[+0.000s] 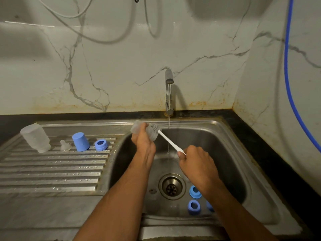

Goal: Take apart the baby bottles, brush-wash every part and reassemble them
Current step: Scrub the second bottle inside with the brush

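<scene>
Head view: left hand [142, 138] grips clear bottle [150, 132] sideways over sink [231, 136], fingers curled round it. Right hand [196, 160] pinches brush [169, 140] handle; bristles at bottle mouth, just left of tap [169, 92] stream. Blue rings [194, 206] in sink by drain [172, 186]; blue cap [80, 141] left of sink.

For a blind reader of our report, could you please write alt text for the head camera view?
Over a steel sink with the tap running, the left hand holds a clear baby bottle while the right hand holds a white bottle brush at its mouth. A washed bottle, nipple, blue cap and ring stand on the drainboard; more blue rings lie in the basin.
</scene>
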